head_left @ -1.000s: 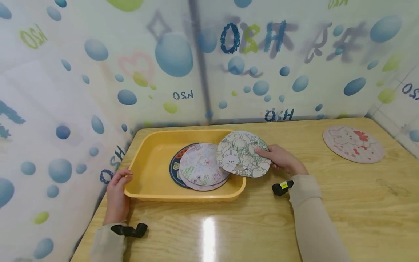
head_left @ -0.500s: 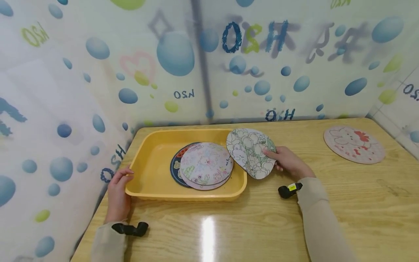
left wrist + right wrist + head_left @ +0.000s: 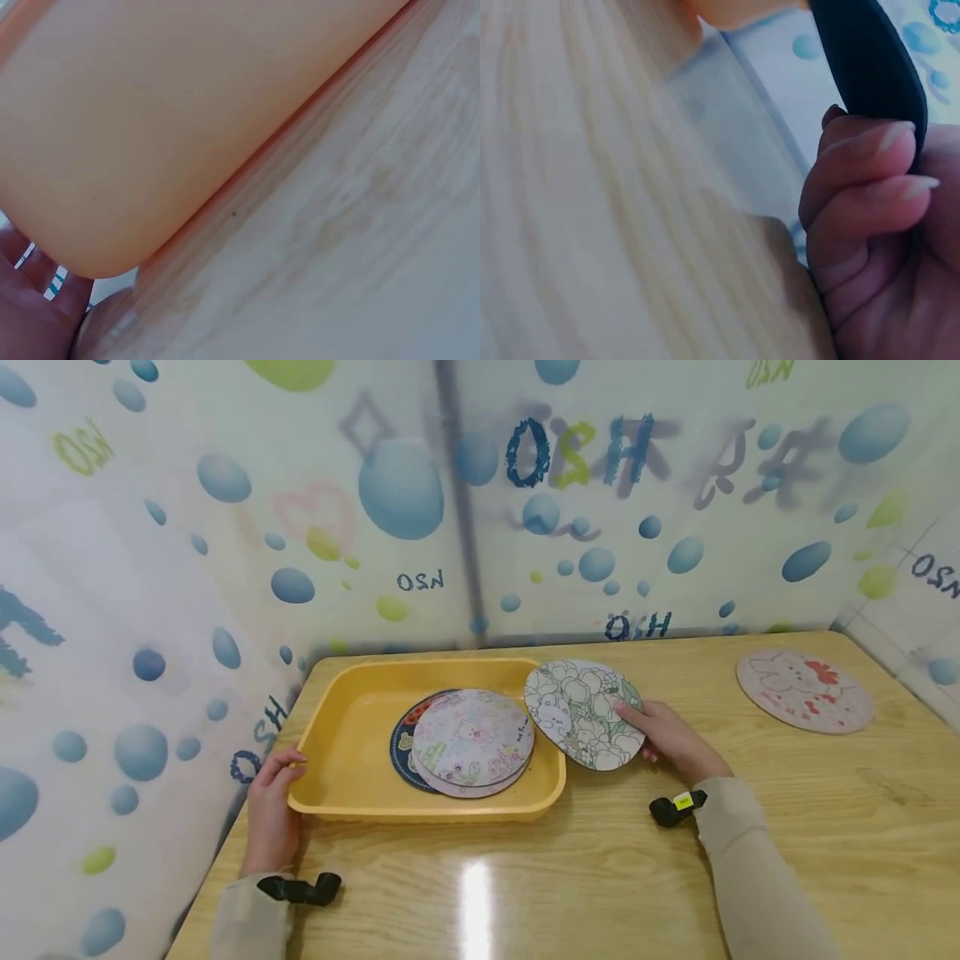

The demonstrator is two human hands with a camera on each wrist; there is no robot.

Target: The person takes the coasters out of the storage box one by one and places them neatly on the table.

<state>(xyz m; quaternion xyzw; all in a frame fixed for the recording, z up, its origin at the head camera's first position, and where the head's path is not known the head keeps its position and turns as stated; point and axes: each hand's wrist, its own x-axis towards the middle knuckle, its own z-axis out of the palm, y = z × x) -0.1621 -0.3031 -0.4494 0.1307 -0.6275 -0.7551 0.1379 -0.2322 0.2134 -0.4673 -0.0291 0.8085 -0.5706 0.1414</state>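
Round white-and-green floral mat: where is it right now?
Head view, right of centre: the round white-and-green floral mat is tilted in the right hand's grip, overlapping, in that view, the right rim of the yellow rectangular tray.

A wood-grained table (image 3: 585,877) is showing a bright streak of light (image 3: 476,906) on its near side. Pale sheeting (image 3: 495,564) is lining the far, left and right sides, displaying blue drops (image 3: 401,489) and large lettering (image 3: 537,453). A dark vertical band (image 3: 459,510) is running down the far side, a pink heart outline (image 3: 347,518) showing to its left.
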